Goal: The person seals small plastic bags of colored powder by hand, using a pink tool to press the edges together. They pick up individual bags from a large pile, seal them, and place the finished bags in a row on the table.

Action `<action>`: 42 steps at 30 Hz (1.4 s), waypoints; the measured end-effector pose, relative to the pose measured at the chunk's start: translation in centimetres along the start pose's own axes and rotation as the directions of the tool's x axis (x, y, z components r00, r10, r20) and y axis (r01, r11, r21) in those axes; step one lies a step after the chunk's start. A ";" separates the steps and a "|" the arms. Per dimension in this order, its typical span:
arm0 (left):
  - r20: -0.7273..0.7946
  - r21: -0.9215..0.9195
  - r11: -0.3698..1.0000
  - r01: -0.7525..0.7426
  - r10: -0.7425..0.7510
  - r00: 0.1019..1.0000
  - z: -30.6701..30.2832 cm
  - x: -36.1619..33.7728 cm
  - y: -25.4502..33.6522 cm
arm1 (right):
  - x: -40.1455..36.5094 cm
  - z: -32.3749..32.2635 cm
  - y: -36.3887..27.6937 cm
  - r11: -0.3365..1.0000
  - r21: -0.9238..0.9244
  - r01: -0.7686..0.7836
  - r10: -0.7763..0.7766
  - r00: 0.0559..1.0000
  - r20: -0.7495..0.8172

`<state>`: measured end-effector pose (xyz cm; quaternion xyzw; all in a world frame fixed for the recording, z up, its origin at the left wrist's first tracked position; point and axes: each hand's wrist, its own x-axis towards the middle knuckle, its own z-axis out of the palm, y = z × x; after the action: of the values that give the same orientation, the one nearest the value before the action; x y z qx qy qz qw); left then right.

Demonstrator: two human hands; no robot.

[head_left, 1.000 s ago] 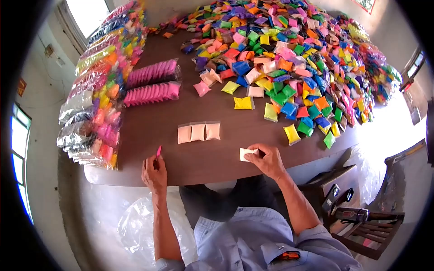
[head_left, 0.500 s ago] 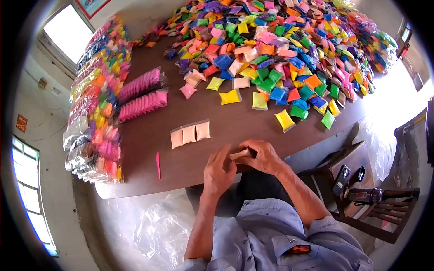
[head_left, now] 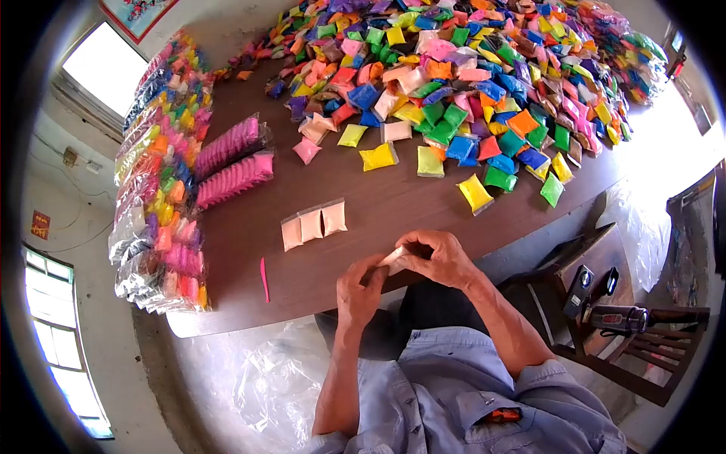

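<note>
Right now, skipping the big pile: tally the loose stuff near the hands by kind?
Pale peach plastic packets in a row on the brown wooden table: 3
Same pale peach packet held by left hand and right hand: 1
Clear-wrapped bundles of pink packets: 2
Thin pink stick: 1
Total: 7

Brown table (head_left: 378,204): coloured packet heap (head_left: 469,68) far side; three peach packets (head_left: 312,225) in row; pink stick (head_left: 265,278) near edge.
</note>
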<state>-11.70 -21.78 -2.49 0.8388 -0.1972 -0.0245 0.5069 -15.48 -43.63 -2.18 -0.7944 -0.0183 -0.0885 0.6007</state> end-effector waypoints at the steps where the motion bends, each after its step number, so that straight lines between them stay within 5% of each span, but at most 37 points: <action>1: 0.009 -0.019 1.000 0.015 -0.015 1.000 0.0 0.0 0.0 | 0.0 -0.1 0.0 1.000 0.025 0.000 -0.001 1.000 0.007; 5: 0.050 0.005 0.999 0.045 -0.046 0.998 -0.1 0.1 1.3 | 0.1 -0.3 -0.1 0.998 0.048 -0.033 0.031 0.999 0.030; 7: 0.013 0.162 0.977 -0.139 0.139 0.990 0.3 0.6 2.1 | 0.1 -0.1 -0.1 0.998 0.056 -0.040 0.039 0.999 0.026; 11: 0.054 0.170 0.970 -0.171 0.165 0.985 0.6 0.6 0.8 | 0.3 0.2 -0.2 0.996 0.071 -0.046 0.045 0.999 0.009; 16: 0.014 -0.136 0.974 0.182 -0.181 0.983 0.2 -0.1 0.2 | 0.3 0.4 -0.6 0.995 -0.057 0.086 -0.086 0.996 0.019; 19: -0.009 -0.173 0.960 0.219 -0.223 0.975 0.2 -0.2 0.7 | 0.2 0.6 0.0 0.978 -0.157 0.140 -0.142 0.990 0.000; 25: -0.075 -0.231 0.969 0.091 -0.111 0.991 0.8 0.5 1.8 | 0.3 0.5 0.6 0.977 -0.161 0.141 -0.141 0.990 0.014; 42: 0.037 -0.225 0.953 0.204 -0.200 0.979 0.3 0.6 1.2 | 0.3 0.5 0.6 0.973 -0.130 0.190 -0.188 0.982 0.029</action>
<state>-11.59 -22.68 -1.54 0.7908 -0.1099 -0.1044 0.5930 -15.06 -43.38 -2.84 -0.8277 -0.0930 -0.1396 0.5355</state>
